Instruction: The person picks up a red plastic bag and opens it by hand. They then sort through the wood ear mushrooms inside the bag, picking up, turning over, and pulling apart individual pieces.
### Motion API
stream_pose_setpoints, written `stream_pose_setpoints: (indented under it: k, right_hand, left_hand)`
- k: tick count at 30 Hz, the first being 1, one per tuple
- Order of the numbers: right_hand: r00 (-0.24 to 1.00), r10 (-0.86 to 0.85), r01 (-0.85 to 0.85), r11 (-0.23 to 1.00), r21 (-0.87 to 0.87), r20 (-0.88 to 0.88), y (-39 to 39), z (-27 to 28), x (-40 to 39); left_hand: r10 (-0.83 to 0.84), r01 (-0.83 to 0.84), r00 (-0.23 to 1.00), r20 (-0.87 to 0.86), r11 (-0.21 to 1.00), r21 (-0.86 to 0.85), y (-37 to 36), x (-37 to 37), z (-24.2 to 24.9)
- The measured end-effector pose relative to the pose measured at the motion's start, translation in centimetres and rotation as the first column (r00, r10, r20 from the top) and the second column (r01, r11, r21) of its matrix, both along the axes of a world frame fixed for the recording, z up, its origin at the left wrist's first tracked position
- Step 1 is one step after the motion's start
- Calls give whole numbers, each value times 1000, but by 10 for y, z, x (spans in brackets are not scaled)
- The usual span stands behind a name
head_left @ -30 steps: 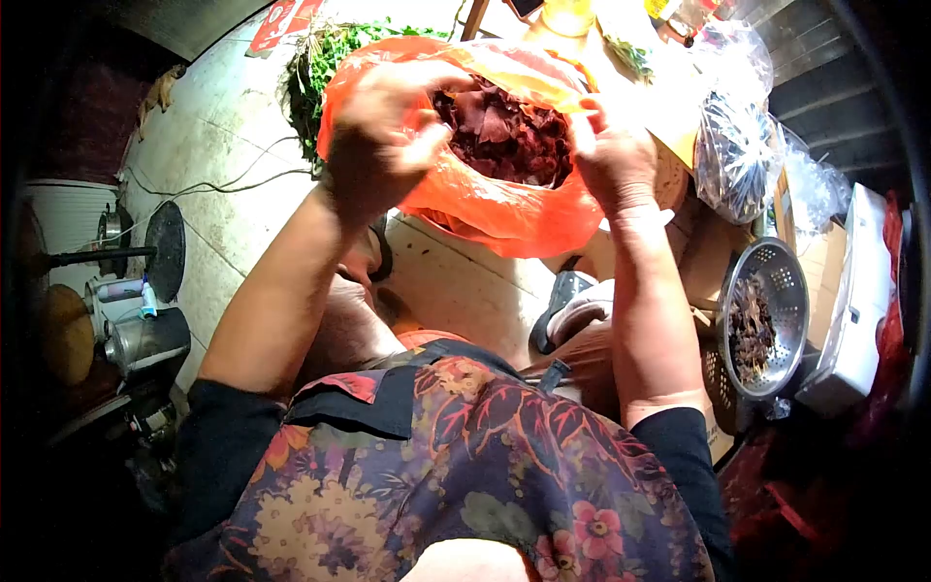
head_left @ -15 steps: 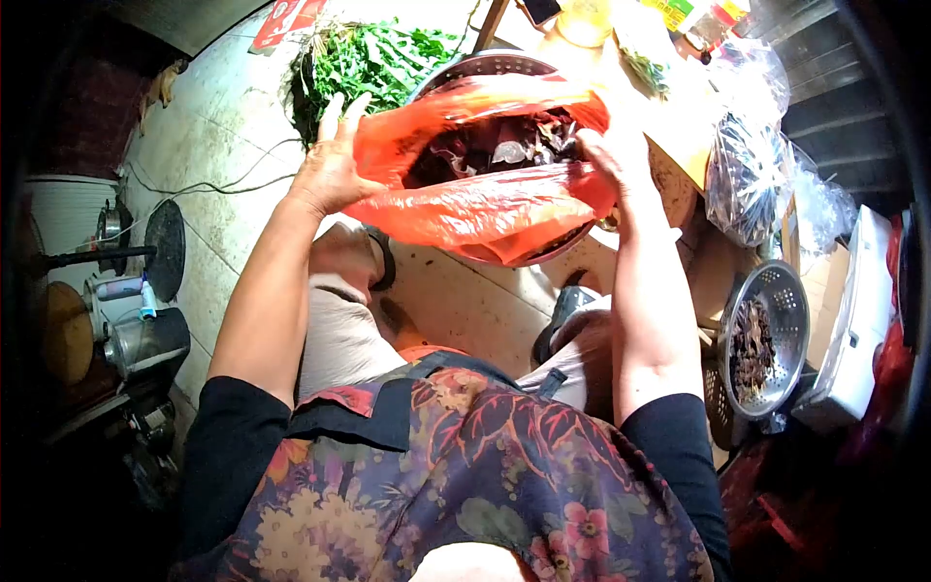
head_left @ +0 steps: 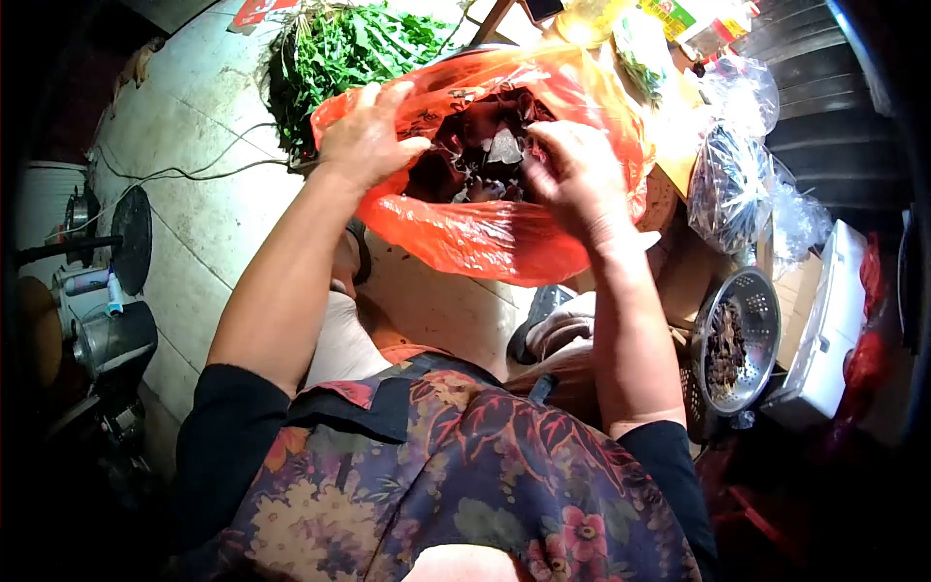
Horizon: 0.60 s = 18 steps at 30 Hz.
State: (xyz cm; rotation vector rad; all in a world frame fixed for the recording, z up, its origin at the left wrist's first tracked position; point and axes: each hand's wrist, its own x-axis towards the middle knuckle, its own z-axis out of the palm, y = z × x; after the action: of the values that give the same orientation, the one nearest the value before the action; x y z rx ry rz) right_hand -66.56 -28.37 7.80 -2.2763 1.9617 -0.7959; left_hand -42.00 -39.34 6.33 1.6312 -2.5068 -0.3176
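A red plastic bag [head_left: 465, 238] stands with its mouth wide, bunched in soft folds. Inside lie dark, crinkled, leaf-like pieces [head_left: 504, 147], some with pale undersides. My left hand [head_left: 369, 141] is closed over the bag's left rim, thumb pointing in toward the opening. At the right side of the mouth, my right hand [head_left: 582, 179] has its fingers curled on the plastic, with the fingertips near the dark pieces. The bag covers most of what is beneath it.
Leafy greens [head_left: 349, 58] lie on the tiled floor [head_left: 175, 126] at upper left, a cable beside them. On the right are a clear plastic bag [head_left: 727, 184], a steel colander [head_left: 742, 339] with dried brown pieces and a white box [head_left: 819, 330]. Pots [head_left: 116, 335] stand at left.
Both hands have moved inward, closer together over the mouth of the bag. The bag's rim now spreads out past my right hand, and the perforated metal rim behind it is largely covered.
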Motion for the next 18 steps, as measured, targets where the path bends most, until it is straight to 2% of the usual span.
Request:
stream_pose_setpoints:
  k: [1, 2, 3, 5, 7, 10, 13, 14, 15, 17, 18]
  right_hand:
    - [995, 96, -96, 995, 20, -20, 6, 1, 12]
    - [992, 129, -127, 983, 130, -6, 14, 8, 24]
    - [990, 135, -129, 984, 120, -42, 22, -4, 31]
    - [993, 108, -97, 973, 209, -44, 43, -5, 28]
    - [997, 72, -78, 939, 336, 30, 59, -10, 14]
    - [993, 106, -120, 922, 367, 59, 87, -7, 10]
    - [989, 121, -148, 862, 485, 87, 106, -18, 10]
    - [989, 137, -149, 852, 503, 61, 112, -26, 9]
    - [988, 157, -138, 865, 482, 2, 116, -25, 11]
    - [988, 155, -130, 873, 469, -15, 118, -22, 10]
    - [989, 151, -138, 881, 452, 8, 118, -20, 8]
  left_hand:
    - [-15, 12, 999, 37, 998, 69, -2, -5, -3]
    - [-24, 18, 998, 52, 992, 123, -7, -8, -7]
    - [-23, 16, 998, 54, 992, 125, -8, -10, -8]
    - [-58, 60, 998, -19, 985, 161, -8, -16, -7]
    - [28, -30, 1000, 11, 977, 212, -15, -21, -17]
    - [68, -71, 997, 22, 978, 194, -19, -22, -27]
    - [77, -76, 995, -65, 997, 20, 0, -31, -2]
    - [64, -66, 998, -22, 991, -118, 11, -35, 7]
    - [62, -63, 998, -17, 991, -116, 22, -36, 16]
    - [-108, 111, 994, 25, 955, -274, 41, -38, 26]
    - [-132, 120, 991, -22, 947, -298, 46, -40, 19]
